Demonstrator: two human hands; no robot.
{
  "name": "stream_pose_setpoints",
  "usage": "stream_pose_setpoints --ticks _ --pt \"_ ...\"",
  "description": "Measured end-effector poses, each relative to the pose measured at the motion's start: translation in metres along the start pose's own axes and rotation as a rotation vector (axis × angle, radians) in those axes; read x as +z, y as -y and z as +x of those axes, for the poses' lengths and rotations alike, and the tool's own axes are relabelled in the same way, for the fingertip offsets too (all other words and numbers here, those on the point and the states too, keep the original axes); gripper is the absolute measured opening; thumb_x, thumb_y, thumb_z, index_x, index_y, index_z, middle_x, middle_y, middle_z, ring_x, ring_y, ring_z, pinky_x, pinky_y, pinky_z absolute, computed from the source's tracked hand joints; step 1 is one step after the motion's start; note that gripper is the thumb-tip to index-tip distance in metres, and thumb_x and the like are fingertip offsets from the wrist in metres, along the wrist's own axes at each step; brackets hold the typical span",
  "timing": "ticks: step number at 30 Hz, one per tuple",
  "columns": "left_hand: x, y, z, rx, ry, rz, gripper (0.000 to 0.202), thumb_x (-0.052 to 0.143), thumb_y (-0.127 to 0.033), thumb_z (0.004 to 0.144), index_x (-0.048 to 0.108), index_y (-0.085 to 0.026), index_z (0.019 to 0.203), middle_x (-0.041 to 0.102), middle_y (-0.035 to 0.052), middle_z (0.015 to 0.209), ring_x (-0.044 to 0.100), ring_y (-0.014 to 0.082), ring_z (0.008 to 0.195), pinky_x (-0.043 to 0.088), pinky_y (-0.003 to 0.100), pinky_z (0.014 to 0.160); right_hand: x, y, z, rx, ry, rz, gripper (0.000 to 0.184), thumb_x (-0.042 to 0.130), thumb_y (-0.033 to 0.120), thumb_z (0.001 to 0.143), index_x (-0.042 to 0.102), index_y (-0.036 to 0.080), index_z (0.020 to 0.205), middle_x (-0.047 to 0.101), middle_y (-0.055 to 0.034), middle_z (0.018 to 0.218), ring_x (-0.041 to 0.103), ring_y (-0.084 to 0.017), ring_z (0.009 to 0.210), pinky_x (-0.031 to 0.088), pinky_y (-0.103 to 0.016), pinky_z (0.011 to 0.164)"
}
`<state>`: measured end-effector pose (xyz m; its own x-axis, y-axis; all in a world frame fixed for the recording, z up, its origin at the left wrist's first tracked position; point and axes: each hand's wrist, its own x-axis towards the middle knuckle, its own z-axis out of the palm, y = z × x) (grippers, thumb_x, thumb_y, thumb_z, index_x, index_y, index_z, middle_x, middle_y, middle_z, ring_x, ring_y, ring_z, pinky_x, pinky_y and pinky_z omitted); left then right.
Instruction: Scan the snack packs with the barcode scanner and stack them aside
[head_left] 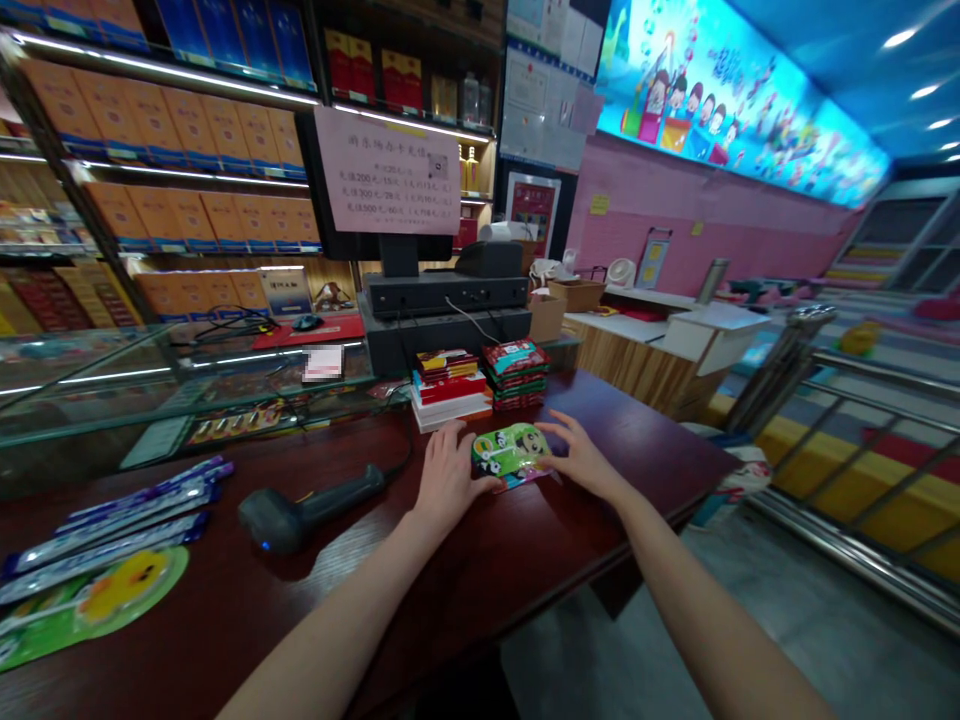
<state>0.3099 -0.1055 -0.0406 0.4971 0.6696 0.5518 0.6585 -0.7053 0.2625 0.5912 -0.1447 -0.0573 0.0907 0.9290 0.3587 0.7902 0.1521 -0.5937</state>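
A green packet with a cartoon animal face (517,450) lies on the dark red wooden counter (465,560) in front of me. My left hand (450,470) holds its left end, with the thumb along the near edge. At the opposite end, my right hand (581,458) grips with thumb and fingers around the edge. Just beyond the hands are a stack of white and red packs (450,395) and a pile of red and green packets (517,375). To the left lies a black barcode scanner (307,508).
Several purple-and-white stick packs (120,525) and a green duck packet (112,595) lie at the counter's left. Behind the stacks stands a cash-register monitor (386,185) with a paper sign. A glass case (150,385) borders the counter; a metal railing (870,480) stands right.
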Motion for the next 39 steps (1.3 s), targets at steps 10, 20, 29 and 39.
stream_pose_setpoints --ticks 10,20,29,39 --pt "0.013 -0.006 -0.001 0.003 0.021 -0.042 0.063 0.081 -0.051 0.071 0.061 -0.018 0.121 0.051 0.0156 0.136 0.047 0.035 0.131 0.04 0.054 0.11 -0.008 -0.01 -0.006 -0.004 0.017 0.016 0.054 0.079 0.037 0.073 0.066 0.025 0.125 0.042 -0.0125 0.151 0.04 -0.031 0.142 0.027 -0.049 0.12" --pt "0.016 -0.001 -0.002 0.024 0.055 -0.024 0.062 0.079 -0.055 0.071 0.064 -0.018 0.118 0.051 0.0147 0.136 0.046 0.035 0.132 0.039 0.054 0.111 -0.009 -0.005 -0.012 0.032 0.071 0.053 0.054 0.074 0.044 0.079 0.064 0.025 0.128 0.04 -0.0134 0.153 0.035 -0.03 0.145 0.023 -0.051 0.122" --pt "0.018 0.0 -0.004 0.019 0.099 -0.029 0.064 0.074 -0.057 0.075 0.064 -0.015 0.122 0.049 0.0166 0.138 0.044 0.0361 0.133 0.039 0.053 0.112 -0.009 -0.01 -0.016 0.042 0.075 0.078 0.053 0.072 0.048 0.08 0.064 0.026 0.127 0.041 -0.0123 0.153 0.032 -0.031 0.147 0.022 -0.053 0.122" --pt "0.019 0.0 -0.005 0.035 0.072 -0.018 0.064 0.074 -0.058 0.075 0.064 -0.017 0.124 0.048 0.0165 0.141 0.042 0.036 0.135 0.038 0.054 0.113 -0.01 -0.012 -0.014 0.037 0.06 0.091 0.052 0.067 0.056 0.083 0.066 0.026 0.126 0.045 -0.0121 0.151 0.035 -0.03 0.146 0.023 -0.053 0.122"
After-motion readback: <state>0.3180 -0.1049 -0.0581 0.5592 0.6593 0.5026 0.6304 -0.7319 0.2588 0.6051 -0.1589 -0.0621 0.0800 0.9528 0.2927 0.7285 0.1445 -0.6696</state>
